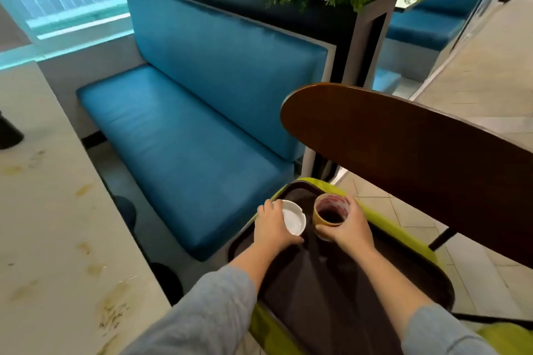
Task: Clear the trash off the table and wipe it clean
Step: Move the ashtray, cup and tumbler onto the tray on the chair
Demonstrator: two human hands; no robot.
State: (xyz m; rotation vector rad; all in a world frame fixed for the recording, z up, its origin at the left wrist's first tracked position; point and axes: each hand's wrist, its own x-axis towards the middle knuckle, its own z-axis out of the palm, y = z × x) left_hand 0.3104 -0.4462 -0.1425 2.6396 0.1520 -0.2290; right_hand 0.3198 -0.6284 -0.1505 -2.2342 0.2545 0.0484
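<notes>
Just two hands: left (272, 229) tight round one ashtray (294, 220), perhaps; right (350, 228) round one cup (330, 214).

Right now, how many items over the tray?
2. A white ashtray, in the left hand, at the tray's far left corner; a paper cup, in the right hand, right of it. Arms hide part of the tray.

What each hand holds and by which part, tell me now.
The left hand grips the white ashtray by its left rim. The right hand grips the paper cup around its side wall. Both are over the dark tray.
</notes>
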